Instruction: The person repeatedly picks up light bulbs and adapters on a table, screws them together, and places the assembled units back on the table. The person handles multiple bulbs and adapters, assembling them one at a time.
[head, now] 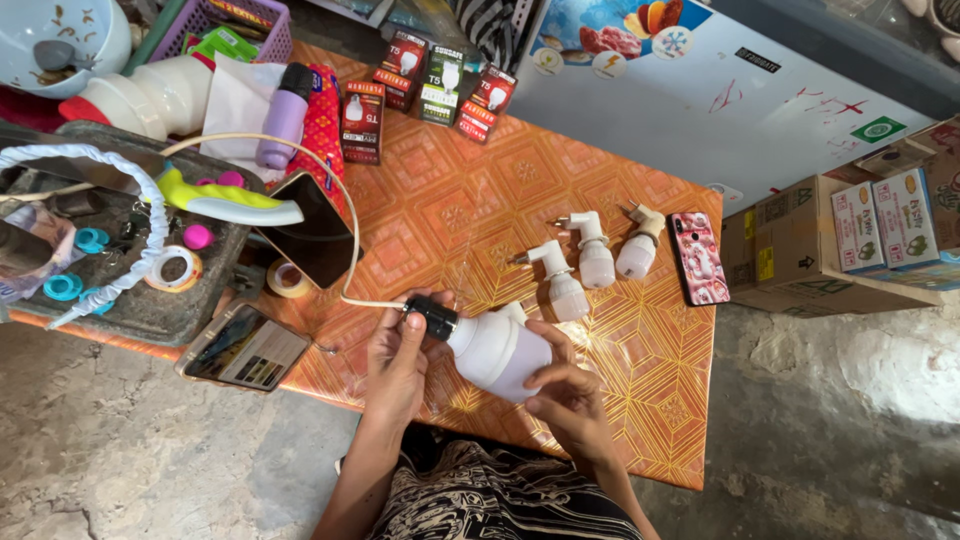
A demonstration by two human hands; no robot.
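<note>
A large white light bulb [497,352] lies screwed into a black lamp socket [431,318] above the orange patterned table [450,210]. My left hand [397,365] grips the black socket. My right hand [566,395] cups the white bulb from below and the right. A cream cord [345,250] runs from the socket up and left across the table. Three small white plug-in bulbs [596,262] lie on the table just beyond my hands.
A phone with a red floral case [699,257] lies at the table's right. Several red and green bulb boxes [425,85] stand at the far edge. A dark tray of tape rolls [170,268] and another phone [245,347] sit left. Cardboard cartons [830,245] stand right.
</note>
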